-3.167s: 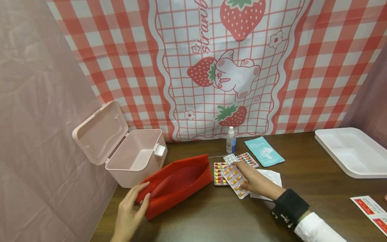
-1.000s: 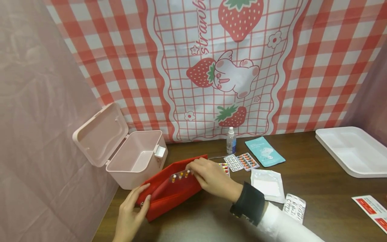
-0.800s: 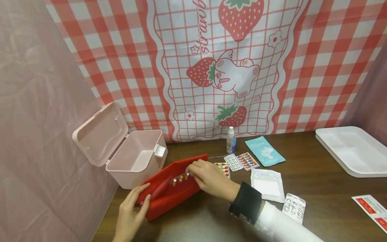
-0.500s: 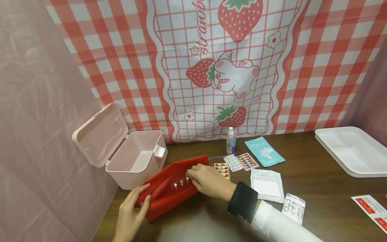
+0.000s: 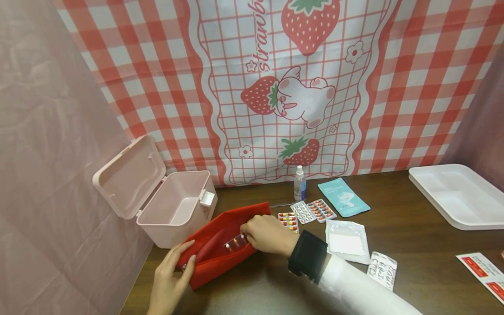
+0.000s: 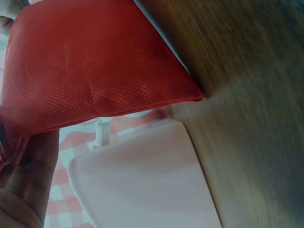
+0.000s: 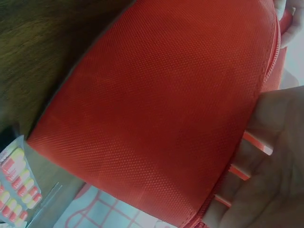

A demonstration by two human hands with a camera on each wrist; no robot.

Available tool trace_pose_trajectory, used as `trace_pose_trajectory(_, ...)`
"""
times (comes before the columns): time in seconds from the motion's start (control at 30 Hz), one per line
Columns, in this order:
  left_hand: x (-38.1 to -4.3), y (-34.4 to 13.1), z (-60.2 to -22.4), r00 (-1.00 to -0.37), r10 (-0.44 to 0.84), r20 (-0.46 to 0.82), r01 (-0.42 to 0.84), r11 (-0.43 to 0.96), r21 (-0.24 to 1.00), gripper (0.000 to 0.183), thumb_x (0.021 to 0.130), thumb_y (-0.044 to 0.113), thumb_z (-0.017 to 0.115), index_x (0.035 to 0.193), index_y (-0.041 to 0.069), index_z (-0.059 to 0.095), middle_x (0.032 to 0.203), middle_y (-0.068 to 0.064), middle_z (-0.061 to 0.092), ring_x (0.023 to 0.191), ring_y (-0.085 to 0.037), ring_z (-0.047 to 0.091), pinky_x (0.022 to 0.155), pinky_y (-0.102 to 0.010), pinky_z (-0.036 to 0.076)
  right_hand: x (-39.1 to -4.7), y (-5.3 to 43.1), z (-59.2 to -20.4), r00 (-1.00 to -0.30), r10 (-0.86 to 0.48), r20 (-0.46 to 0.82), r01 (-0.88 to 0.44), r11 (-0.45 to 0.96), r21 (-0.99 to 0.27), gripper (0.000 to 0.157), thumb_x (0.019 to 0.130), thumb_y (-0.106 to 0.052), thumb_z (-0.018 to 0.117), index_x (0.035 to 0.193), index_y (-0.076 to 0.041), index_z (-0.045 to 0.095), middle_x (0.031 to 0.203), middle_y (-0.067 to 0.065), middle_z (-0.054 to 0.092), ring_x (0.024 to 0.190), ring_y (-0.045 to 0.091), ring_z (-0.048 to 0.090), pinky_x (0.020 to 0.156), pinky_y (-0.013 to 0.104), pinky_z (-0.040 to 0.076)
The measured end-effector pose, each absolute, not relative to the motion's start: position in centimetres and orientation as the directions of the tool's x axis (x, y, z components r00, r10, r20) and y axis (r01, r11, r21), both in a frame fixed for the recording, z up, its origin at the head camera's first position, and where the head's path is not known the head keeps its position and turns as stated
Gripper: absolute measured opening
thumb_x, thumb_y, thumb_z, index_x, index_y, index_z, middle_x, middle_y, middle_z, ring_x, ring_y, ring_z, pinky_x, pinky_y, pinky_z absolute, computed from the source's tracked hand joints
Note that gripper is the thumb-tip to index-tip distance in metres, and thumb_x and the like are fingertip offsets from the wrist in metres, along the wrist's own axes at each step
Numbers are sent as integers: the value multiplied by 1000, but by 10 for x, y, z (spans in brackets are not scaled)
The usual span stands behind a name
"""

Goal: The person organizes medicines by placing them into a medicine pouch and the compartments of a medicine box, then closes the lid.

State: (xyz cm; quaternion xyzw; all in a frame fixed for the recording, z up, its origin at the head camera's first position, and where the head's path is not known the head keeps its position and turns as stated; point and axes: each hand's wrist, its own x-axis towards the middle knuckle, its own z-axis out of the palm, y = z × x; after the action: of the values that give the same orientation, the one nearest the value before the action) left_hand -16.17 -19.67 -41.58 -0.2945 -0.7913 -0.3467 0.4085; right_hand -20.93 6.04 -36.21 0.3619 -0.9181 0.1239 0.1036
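Note:
My left hand (image 5: 170,273) grips the near left corner of a red zippered pouch (image 5: 220,271), whose mouth gapes upward. In the left wrist view the pouch (image 6: 95,61) tilts above the table, fingers at its edge. Over the pouch's right end, my right hand (image 5: 271,235) reaches in and holds a blister pack (image 5: 235,243) of orange-and-white capsules by its right end. Much of that pack is down inside the pouch. The right wrist view has the right hand's fingers (image 7: 235,183) passing over the zipper edge, their tips hidden inside the pouch.
Behind the pouch stands an open pink box (image 5: 177,205). Right of it are red-yellow capsules (image 5: 288,221), two more blister packs (image 5: 303,212), a spray bottle (image 5: 300,186), a blue packet (image 5: 344,197), a white packet (image 5: 347,240), a silver pack (image 5: 382,269) and a white tray (image 5: 464,197).
My right hand has carried the orange capsule blister pack left from the table into the pouch and lowered it deeper. My left hand keeps its grip on the pouch.

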Motion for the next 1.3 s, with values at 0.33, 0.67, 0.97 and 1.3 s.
trace_pose_trajectory(0.33, -162, -197, -416, -491, 183, 851, 756, 576, 313, 43, 71, -6, 69, 112, 2, 62, 101, -12, 63, 100, -7, 58, 91, -8, 38, -208, 59, -362, -717, -666, 206, -690, 720, -75, 13, 83, -14, 57, 72, -17, 65, 57, -8, 51, 53, 7, 42, 51, 23, 35)
trace_pose_trajectory(0.67, -163, -197, -416, -482, 183, 857, 756, 582, 300, 47, 67, -9, 70, 112, 1, 62, 101, -12, 64, 100, -8, 58, 91, -8, 38, -207, 60, -360, -714, -683, 153, -694, 719, -32, 17, 84, -15, 56, 67, -16, 56, 55, -5, 48, 53, 10, 46, 51, 25, 34)
trace_pose_trajectory(0.97, -162, -194, -414, -479, 174, 860, 742, 603, 292, 50, 61, -15, 69, 108, -1, 63, 98, -14, 64, 96, -11, 59, 90, -6, 37, -206, 61, -361, -699, -689, 191, -704, 710, -15, 15, 84, -15, 56, 70, -16, 56, 59, -4, 52, 56, 11, 51, 51, 26, 36)
trace_pose_trajectory(1.3, -161, -194, -413, -475, 182, 861, 749, 598, 287, 49, 62, -15, 69, 109, -2, 62, 99, -14, 64, 98, -10, 58, 89, -6, 38, -205, 65, -364, -644, -685, 341, -727, 687, 10, 13, 83, -15, 57, 71, -16, 54, 58, -5, 54, 55, 10, 53, 49, 25, 37)
